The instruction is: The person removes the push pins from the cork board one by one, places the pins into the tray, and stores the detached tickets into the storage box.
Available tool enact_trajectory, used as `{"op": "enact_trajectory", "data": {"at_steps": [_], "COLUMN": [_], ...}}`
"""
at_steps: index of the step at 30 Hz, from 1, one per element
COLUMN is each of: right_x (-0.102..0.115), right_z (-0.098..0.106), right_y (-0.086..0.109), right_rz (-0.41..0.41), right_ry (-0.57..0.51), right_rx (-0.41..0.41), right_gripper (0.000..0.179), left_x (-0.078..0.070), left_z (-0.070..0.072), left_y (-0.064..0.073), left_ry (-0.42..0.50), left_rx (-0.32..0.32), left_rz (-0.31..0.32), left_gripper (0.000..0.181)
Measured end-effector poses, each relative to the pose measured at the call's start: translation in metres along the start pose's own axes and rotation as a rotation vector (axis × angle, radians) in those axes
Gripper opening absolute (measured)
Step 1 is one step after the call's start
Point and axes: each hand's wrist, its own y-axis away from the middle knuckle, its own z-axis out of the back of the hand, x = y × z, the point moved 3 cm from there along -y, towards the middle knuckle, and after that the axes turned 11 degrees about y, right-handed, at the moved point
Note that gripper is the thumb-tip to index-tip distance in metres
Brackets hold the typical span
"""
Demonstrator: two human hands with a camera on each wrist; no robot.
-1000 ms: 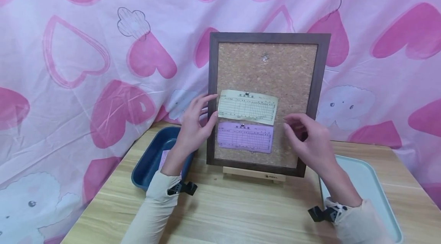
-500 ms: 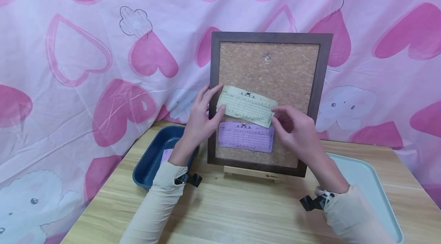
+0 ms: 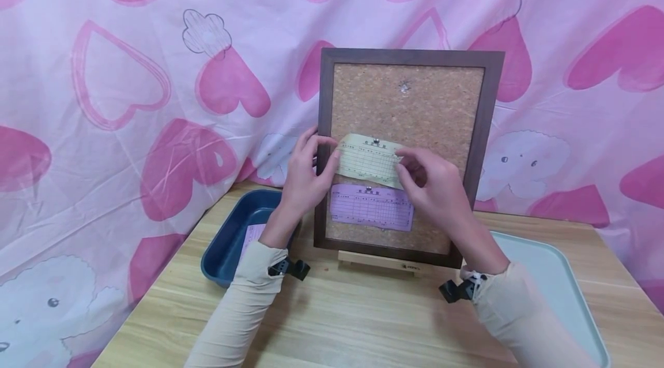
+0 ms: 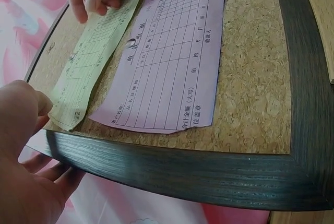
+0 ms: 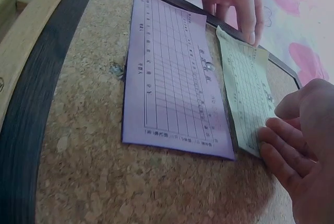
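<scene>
Pinched green slip (image 3: 367, 160) with left hand (image 3: 307, 179) at nine o'clock, right hand (image 3: 434, 182) at three, seemingly to level it; next needed even tension.

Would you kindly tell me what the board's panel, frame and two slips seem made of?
The panel looks like matte cork, given its pressed, speckled granules. The frame is probably dark wood, or a wood-look finish, with fine grain lines and slight sheen. The green slip and purple slip appear to be thin, matte paper: printed, with slightly curling edges.
</scene>
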Motion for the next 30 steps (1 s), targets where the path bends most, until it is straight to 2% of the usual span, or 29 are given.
{"op": "enact_trajectory", "data": {"at_steps": [10,22,30], "right_x": [0.009,0.017,0.024], "right_z": [-0.002,-0.006,-0.011], "right_y": [-0.017,-0.039,-0.047], "right_rz": [-0.041,-0.021,-0.014], "right_ry": [0.095,0.195,0.235], "right_rx": [0.017,0.021,0.042], "right_gripper": [0.024,0.02,0.015], "left_x": [-0.001,-0.003,0.0], "left_z": [-0.002,-0.002,-0.003], "left_y": [-0.001,0.001,0.002], "left_ry": [-0.005,0.023,0.031], "left_rx": [-0.007,-0.02,-0.029], "left_rz": [0.008,0.048,0.044], "left_gripper": [0.018,0.018,0.018]}}
